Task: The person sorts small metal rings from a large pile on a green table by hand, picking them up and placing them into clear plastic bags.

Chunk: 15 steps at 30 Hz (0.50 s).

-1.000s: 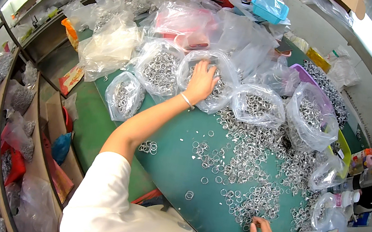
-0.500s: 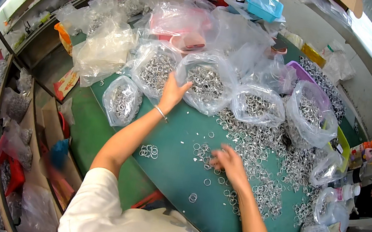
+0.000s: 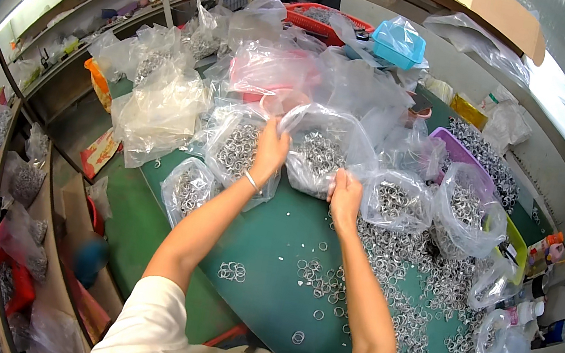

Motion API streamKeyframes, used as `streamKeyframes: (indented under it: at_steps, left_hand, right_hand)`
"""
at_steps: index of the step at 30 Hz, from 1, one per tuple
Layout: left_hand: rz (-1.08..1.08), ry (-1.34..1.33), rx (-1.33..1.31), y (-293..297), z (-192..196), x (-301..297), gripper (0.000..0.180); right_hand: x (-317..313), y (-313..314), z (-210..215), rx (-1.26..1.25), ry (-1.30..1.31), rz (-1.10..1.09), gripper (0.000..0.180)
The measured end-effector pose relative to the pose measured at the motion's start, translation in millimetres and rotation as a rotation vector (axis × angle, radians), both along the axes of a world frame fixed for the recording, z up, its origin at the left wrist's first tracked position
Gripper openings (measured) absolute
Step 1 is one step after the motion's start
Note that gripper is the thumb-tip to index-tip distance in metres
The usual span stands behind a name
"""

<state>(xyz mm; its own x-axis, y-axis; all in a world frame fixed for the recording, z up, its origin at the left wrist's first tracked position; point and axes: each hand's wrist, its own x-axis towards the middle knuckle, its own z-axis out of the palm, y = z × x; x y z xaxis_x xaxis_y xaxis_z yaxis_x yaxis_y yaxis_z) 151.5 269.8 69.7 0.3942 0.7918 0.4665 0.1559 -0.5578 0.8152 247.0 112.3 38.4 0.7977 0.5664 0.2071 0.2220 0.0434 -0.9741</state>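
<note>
A clear plastic bag [image 3: 322, 155] part-filled with silver metal rings stands in the middle of the green table. My left hand [image 3: 272, 146] is closed on its left rim. Lower on its right side, my right hand [image 3: 346, 196] pinches the plastic with bent fingers. Left of it sits another open bag of rings [image 3: 237, 148], partly behind my left forearm. A smaller bag of rings [image 3: 189, 187] is farther left, and one more bag [image 3: 395, 199] stands right of my right hand. Loose rings [image 3: 395, 263] spread over the table beside my right forearm.
The green table [image 3: 262, 255] carries a small ring cluster [image 3: 232, 271] near my left elbow. Behind the bags lie crumpled plastic, a red basket [image 3: 326, 25] and a blue basket [image 3: 399, 44]. A purple tray [image 3: 461, 158] and more bags line the right. Shelves stand left.
My right hand has moved up and away from the loose rings to the middle bag's right side. My left hand has closed on that bag's rim, which now stands higher.
</note>
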Motion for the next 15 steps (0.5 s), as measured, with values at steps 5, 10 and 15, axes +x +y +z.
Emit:
streamKeyframes:
  at_steps: [5,10,15]
  left_hand:
    - [-0.103,0.032,-0.065,5,-30,-23,0.034]
    - [-0.068,0.123,0.496,-2,5,-11,0.063]
    - [-0.644,0.432,0.085,36,30,39,0.062]
  right_hand:
    - [-38,-24,-6,-0.056,-0.018,0.078,0.04]
    - [-32,-39,-31,-0.186,-0.116,0.102,0.039]
    - [-36,-41,-37,-0.255,0.149,0.006,0.025]
